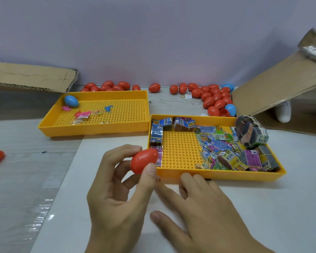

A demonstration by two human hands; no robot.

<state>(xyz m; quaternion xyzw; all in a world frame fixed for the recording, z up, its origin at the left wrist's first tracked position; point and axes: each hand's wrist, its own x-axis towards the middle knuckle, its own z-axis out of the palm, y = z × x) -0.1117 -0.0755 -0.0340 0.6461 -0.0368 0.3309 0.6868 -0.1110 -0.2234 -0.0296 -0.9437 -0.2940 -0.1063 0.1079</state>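
The left hand (pixel 115 194) pinches a red plastic egg (pixel 144 160) between its thumb tip and curled fingers, holding it just above the white tabletop (pixel 91 207). Just to its right, the right hand (pixel 204 207) lies flat with fingers straight and spread, holding nothing. Its fingertips (pixel 186 177) are at the front wall of the near yellow tray (pixel 226 174). Beyond these fingers, folded printed leaflets (pixel 219 145) fill the tray's right part. Ahead and left of the left hand sits a second yellow tray (pixel 91 129) with a blue egg (pixel 71 100) in its far corner. Far beyond both hands, loose red eggs (pixel 213 99) lie along the wall.
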